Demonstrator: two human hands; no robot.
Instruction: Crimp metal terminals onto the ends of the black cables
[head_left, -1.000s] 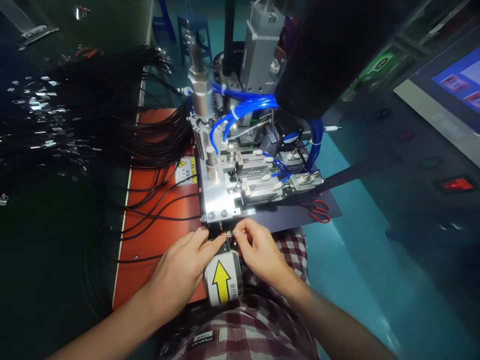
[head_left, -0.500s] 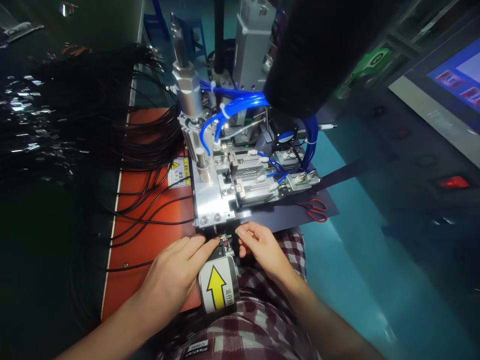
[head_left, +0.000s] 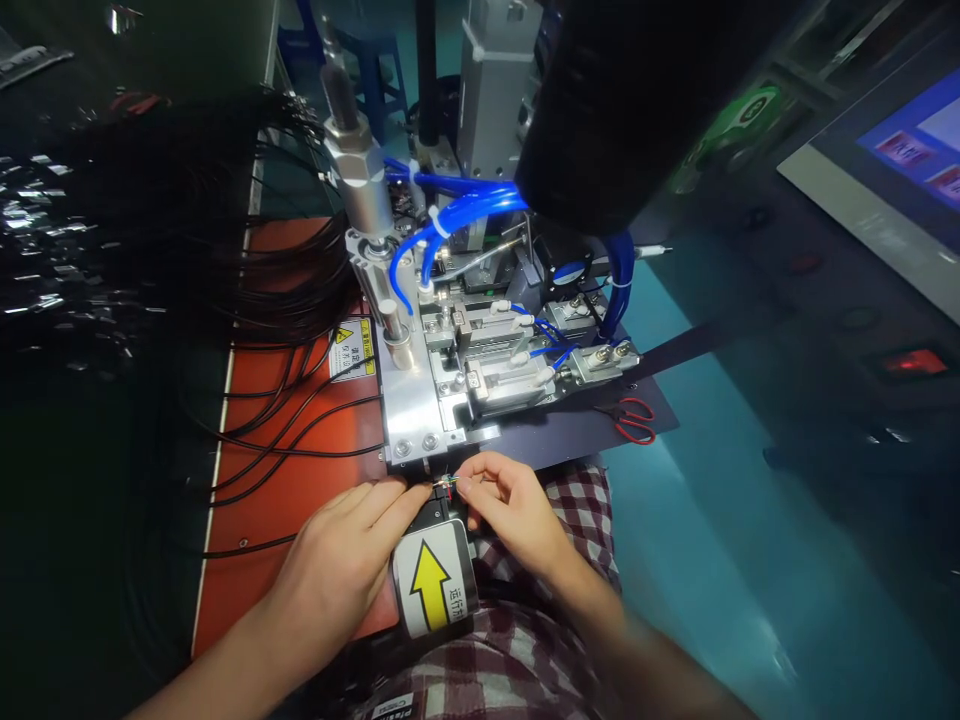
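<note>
- L hand point(head_left: 341, 545): fingertips at 9 o'clock of thin coloured wires point(head_left: 448, 483); can't tell if gripping, tips partly hidden
- R hand point(head_left: 517, 505): thumb + index pinched on wires, 3 o'clock side
- Wires: btwn both hands, 6 o'clock of metal machine point(head_left: 495, 345), 12 o'clock of yellow-arrow label point(head_left: 431, 585)
- Red-handled scissors point(head_left: 624, 413): 2 o'clock of R hand
- Blk cables point(head_left: 300, 262): 11 o'clock of L hand

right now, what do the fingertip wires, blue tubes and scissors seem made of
Wires: perhaps plastic-coated, being coloured; finish too small to tell. Blue tubes: likely glossy plastic, from highlights and smooth bends. Scissors: handles probably plastic, evenly red; blades too dark to tell.
</note>
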